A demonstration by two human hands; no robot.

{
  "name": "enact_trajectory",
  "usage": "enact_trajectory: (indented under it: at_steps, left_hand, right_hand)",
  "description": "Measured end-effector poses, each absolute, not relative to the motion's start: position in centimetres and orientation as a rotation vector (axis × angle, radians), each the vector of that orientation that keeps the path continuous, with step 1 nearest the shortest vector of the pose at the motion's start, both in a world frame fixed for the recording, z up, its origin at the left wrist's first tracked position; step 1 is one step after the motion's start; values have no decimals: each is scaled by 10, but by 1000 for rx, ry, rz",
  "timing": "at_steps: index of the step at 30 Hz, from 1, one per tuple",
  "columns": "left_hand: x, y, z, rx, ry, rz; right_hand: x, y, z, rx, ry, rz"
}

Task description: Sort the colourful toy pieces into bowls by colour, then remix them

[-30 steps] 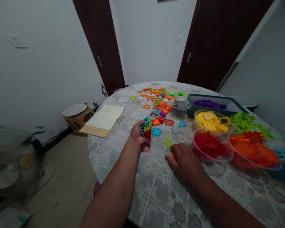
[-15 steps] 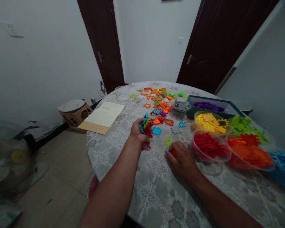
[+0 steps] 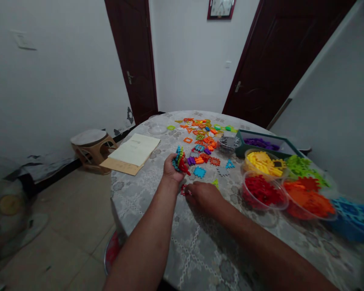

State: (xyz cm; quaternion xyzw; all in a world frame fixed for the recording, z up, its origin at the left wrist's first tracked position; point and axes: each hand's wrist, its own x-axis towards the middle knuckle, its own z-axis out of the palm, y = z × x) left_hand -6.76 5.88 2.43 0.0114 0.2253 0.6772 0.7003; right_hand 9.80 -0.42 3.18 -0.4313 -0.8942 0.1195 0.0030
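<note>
My left hand (image 3: 170,168) is closed around a multicoloured cluster of joined plastic pieces (image 3: 179,158), held just above the round table (image 3: 200,250). My right hand (image 3: 204,196) lies palm down on the cloth, its fingertips on a red square piece (image 3: 183,190) just below the left hand. Whether it grips the piece is hidden. Loose pieces lie close by: a blue one (image 3: 199,172), a grey one (image 3: 222,171) and a green triangle (image 3: 215,183).
A scatter of loose pieces (image 3: 204,135) covers the far table. At right stand bowls of red (image 3: 262,189), yellow (image 3: 262,160) and orange pieces (image 3: 310,199), green pieces (image 3: 303,166), blue pieces (image 3: 353,212) and a teal box (image 3: 262,142). A booklet (image 3: 134,151) lies left; a stool (image 3: 90,144) stands on the floor.
My right hand has slid left from beside the red bowl to the red square piece under the left hand. The left hand has lifted and turned its cluster slightly.
</note>
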Motion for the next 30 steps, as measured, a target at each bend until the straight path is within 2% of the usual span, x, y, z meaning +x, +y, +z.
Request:
enact_trajectory:
  at_steps: [7,12,17,23,28,30]
  left_hand:
    - [-69,63,23,81,528,1509]
    - [-57,63,21,93,613,1488]
    - [-25,53,24,135,716,1396]
    - [9,40,22,201,795,1310]
    - [14,38,19,251,792,1285]
    - [13,39,19,267,786,1270]
  right_hand:
    - [92,1,35,-1323,-2855,352]
    - [136,-27,60,-1321,-2685,451]
    - [228,-46,81,-1437,-2300,453]
    - [311,-40,73,-1696,-1860,371]
    - [326,-27,62,-1708,-1125,599]
    - [327,-23,56,-1615,-1009,651]
